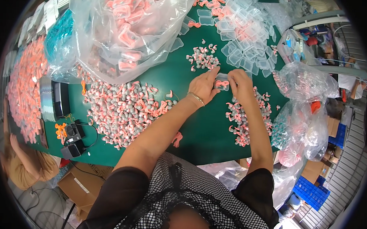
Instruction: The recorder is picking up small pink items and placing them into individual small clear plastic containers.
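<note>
Far centre of the green surface: your hands meet over a small clear case.
Left hand: grip pinching the case's left end.
Right hand: grip clasping its right end.
Case: holds pink pieces.
Near left: pile of pink-and-grey earplugs.
Near right: smaller earplug pile.

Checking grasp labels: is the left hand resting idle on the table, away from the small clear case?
No, the left hand and right hand both grip the clear case between them above the green table.
</note>
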A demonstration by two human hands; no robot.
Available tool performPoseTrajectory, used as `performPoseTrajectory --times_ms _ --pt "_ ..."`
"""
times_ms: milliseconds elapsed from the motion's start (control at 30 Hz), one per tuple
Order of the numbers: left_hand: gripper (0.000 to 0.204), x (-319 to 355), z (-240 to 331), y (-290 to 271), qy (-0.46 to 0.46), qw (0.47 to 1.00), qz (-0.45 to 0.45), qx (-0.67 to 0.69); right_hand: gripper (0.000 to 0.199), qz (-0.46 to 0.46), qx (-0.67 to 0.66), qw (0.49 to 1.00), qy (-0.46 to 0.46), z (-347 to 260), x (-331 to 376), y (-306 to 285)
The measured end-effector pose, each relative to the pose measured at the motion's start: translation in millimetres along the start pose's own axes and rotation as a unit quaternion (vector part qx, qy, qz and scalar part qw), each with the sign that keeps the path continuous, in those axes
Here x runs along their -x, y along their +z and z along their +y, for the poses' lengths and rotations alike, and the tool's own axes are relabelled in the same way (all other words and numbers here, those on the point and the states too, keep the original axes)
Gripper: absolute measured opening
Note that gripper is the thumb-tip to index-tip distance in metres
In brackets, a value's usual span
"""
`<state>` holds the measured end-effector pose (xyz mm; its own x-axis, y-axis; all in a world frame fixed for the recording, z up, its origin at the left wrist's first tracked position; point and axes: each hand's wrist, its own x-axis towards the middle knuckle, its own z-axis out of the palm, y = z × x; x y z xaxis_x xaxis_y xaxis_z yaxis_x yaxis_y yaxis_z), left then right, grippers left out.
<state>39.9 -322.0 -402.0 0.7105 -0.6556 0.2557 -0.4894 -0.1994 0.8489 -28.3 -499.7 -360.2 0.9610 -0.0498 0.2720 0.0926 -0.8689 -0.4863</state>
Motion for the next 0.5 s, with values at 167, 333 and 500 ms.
performPoseTrajectory --times_ms 167,333,500 --pt "0.043 0.6 -6.7 -0.7 0.044 0.998 -0.022 -0.044 0.028 -0.037 0.004 0.999 -0.030 -26.9 15.1 -7.0" --pt "0.026 0.4 -9.3 3.5 0.040 0.997 -0.007 -0.061 0.035 -0.042 0.028 0.998 -0.033 -19.4 14.4 4.0" --pt "0.025 5.0 -3.7 -10.5 0.025 0.998 -0.048 -0.017 0.040 -0.137 -0.063 0.985 0.088 -18.1 27.4 6.8"
